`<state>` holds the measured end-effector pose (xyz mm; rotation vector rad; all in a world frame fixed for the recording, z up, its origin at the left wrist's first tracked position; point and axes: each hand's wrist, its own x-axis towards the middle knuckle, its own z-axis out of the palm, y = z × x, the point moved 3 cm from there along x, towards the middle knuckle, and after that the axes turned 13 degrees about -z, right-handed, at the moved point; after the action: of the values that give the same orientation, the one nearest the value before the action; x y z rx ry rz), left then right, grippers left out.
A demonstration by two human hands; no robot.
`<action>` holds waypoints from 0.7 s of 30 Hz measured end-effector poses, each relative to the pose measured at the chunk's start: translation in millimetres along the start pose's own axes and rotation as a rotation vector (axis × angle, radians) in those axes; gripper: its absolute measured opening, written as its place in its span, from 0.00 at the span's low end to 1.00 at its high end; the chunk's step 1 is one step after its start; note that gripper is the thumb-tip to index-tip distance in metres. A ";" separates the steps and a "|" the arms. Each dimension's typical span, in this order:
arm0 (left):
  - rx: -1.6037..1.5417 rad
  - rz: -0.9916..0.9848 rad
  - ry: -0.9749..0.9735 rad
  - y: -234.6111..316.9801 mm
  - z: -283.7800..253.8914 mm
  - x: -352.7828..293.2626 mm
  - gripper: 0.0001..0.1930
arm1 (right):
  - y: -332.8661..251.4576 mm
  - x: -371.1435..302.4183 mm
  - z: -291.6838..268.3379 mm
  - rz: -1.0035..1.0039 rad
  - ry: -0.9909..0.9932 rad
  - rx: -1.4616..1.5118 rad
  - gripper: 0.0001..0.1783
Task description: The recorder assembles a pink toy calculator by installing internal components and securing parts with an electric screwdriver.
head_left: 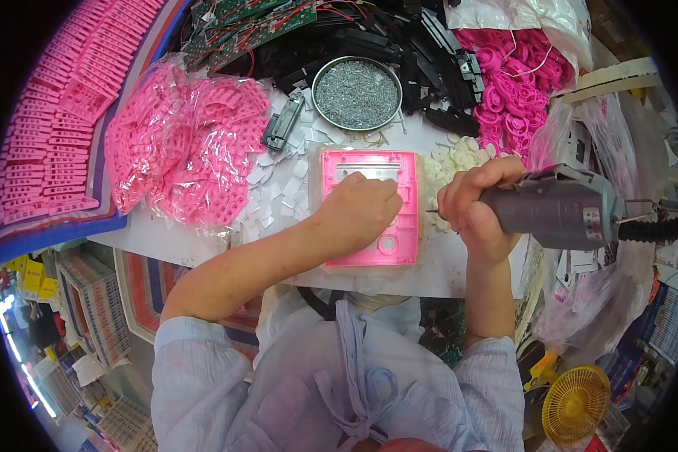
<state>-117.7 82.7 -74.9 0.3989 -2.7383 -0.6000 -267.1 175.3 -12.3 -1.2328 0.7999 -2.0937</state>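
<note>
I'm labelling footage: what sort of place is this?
Probably an assembly workshop, given a grey cylindrical power driver, a round metal dish of silvery screw-like bits and stacked pink plastic parts.

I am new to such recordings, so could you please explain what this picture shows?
No robot here: each grip is a bare human hand. The left of two wide cameras on the head looks down, so straight edges bend. The right grip is closed around a dark power tool, its thin bit pointing left. The left grip is over a pink plastic case; what it may hold is hidden. On the white table lie a round tin of small metal pieces, cream discs and white squares. Bagged pink parts lie at left; black parts and green circuit boards lie beyond.
</note>
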 end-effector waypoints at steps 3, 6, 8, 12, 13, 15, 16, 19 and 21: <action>-0.065 -0.091 -0.066 -7.1 -7.8 4.5 0.03 | 1.1 -1.9 1.7 0.030 -0.005 -0.058 0.19; -0.180 -0.115 -0.063 -12.7 -10.8 1.7 0.05 | 0.5 -1.3 3.7 0.030 -0.027 -0.140 0.20; -0.293 -0.167 0.004 -12.1 -22.5 0.8 0.06 | -0.4 -1.0 2.8 0.028 -0.022 -0.140 0.19; -0.475 -0.329 -0.059 -5.2 -40.9 -6.6 0.05 | -6.0 5.5 0.5 0.068 0.019 -0.289 0.29; -0.500 -0.357 -0.073 -2.5 -43.8 -9.9 0.05 | -12.1 9.4 5.0 0.093 0.047 -0.321 0.33; -0.550 -0.409 -0.102 1.7 -48.4 -15.3 0.05 | -17.3 11.1 11.9 -0.011 0.072 -0.478 0.43; -0.557 -0.406 -0.086 3.4 -51.0 -17.2 0.05 | -22.5 9.2 12.8 -0.115 0.079 -0.659 0.45; -0.600 -0.430 -0.042 2.9 -56.1 -21.3 0.05 | -27.6 -5.9 14.4 -0.258 0.032 -0.923 0.38; -0.659 -0.489 -0.015 -1.3 -56.8 -22.8 0.05 | -25.7 -18.2 10.9 -0.106 -0.125 -0.925 0.29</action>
<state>-76.5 68.9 -31.8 0.8826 -2.2593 -1.5568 -254.3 203.2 0.9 -1.8580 1.7753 -1.7052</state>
